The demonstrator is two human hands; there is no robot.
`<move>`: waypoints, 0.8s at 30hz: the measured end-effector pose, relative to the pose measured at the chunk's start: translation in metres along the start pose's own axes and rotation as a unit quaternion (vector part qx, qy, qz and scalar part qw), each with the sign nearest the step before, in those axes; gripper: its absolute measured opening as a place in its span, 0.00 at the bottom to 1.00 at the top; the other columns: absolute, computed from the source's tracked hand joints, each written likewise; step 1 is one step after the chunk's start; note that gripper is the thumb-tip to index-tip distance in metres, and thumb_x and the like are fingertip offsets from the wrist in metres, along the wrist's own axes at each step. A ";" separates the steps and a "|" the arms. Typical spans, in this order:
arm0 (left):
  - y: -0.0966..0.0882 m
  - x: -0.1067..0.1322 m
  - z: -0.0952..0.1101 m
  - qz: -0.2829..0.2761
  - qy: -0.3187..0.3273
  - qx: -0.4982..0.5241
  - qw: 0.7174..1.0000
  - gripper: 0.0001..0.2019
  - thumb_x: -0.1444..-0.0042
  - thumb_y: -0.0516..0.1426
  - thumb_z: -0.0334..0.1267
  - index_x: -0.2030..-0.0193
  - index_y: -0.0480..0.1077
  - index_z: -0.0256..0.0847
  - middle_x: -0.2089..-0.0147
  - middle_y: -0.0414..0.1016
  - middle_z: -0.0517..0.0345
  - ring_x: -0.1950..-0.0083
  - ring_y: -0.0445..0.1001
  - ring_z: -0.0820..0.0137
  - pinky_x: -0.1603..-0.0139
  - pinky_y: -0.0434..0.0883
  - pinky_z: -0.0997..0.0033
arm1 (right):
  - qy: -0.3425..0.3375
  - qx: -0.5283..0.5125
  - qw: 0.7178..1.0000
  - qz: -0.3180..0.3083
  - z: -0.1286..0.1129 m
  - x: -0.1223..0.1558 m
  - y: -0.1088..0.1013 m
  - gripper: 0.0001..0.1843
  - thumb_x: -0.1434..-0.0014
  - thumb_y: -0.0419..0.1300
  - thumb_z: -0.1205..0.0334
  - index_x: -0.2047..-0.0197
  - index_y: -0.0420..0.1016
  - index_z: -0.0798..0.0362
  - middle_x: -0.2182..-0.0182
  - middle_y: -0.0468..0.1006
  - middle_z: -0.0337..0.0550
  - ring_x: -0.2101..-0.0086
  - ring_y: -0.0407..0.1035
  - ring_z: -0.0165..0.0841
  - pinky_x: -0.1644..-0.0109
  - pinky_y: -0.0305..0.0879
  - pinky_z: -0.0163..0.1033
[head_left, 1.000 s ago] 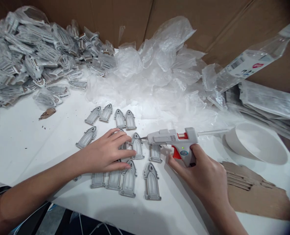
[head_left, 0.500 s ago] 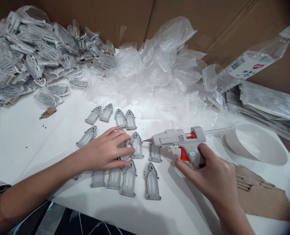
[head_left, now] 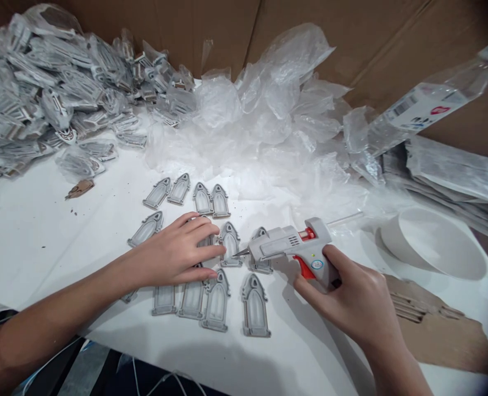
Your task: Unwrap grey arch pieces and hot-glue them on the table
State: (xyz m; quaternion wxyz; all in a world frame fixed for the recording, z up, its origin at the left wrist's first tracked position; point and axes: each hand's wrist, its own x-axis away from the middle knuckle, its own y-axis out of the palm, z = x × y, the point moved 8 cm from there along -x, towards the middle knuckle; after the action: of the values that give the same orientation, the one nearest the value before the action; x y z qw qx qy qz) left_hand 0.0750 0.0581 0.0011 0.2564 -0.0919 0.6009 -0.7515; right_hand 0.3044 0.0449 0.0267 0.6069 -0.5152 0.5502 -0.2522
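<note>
Several grey arch-shaped window pieces (head_left: 254, 305) lie in rows on the white table (head_left: 42, 242). My left hand (head_left: 177, 254) rests flat on them, fingers stretched, its fingertips holding down one piece (head_left: 229, 245). My right hand (head_left: 353, 302) grips a white glue gun (head_left: 293, 245) with a red trigger. The gun tilts down and its nozzle points at the right edge of that held piece. A glue stick pokes out of the gun's back end.
A heap of bagged grey pieces (head_left: 54, 93) fills the far left. Crumpled clear plastic bags (head_left: 269, 121) lie behind the rows. A white round bowl (head_left: 433, 245), cardboard strips (head_left: 429, 319) and stacked packets (head_left: 454, 170) sit at right. Cardboard walls (head_left: 376, 38) stand behind.
My right hand swung the glue gun back left and tipped its nozzle down toward the piece under my left fingertips. The left hand stayed put.
</note>
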 end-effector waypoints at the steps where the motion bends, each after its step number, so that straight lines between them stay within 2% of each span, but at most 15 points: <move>1: 0.000 0.000 0.000 -0.001 0.000 -0.001 1.000 0.18 0.29 0.51 0.48 0.43 0.70 0.39 0.44 0.69 0.44 0.41 0.67 0.55 0.39 0.65 0.47 | -0.001 0.002 1.000 0.001 0.000 0.000 0.000 0.15 0.47 0.57 0.53 0.72 0.52 0.47 0.85 0.53 0.27 0.85 0.48 0.24 0.81 0.50 0.31; 16: -0.001 0.000 0.000 -0.002 -0.007 -0.003 1.000 0.17 0.30 0.52 0.47 0.44 0.71 0.39 0.44 0.70 0.44 0.41 0.68 0.54 0.38 0.64 0.47 | 0.015 0.022 0.999 -0.034 0.005 0.003 0.008 0.17 0.48 0.58 0.49 0.71 0.54 0.47 0.86 0.56 0.29 0.85 0.51 0.26 0.80 0.48 0.33; 24: 0.001 0.000 0.000 -0.012 -0.007 -0.002 1.000 0.18 0.29 0.51 0.48 0.43 0.70 0.39 0.44 0.69 0.43 0.40 0.66 0.55 0.38 0.64 0.47 | 0.002 0.012 1.000 -0.027 0.001 0.002 0.004 0.17 0.47 0.58 0.48 0.70 0.54 0.48 0.86 0.56 0.29 0.86 0.51 0.26 0.80 0.48 0.33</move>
State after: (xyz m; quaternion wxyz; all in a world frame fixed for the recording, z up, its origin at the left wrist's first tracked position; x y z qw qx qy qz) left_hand 0.0755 0.0582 -0.0001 0.2513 -0.1043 0.5993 -0.7528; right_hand 0.3051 0.0453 0.0218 0.6047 -0.5224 0.5340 -0.2762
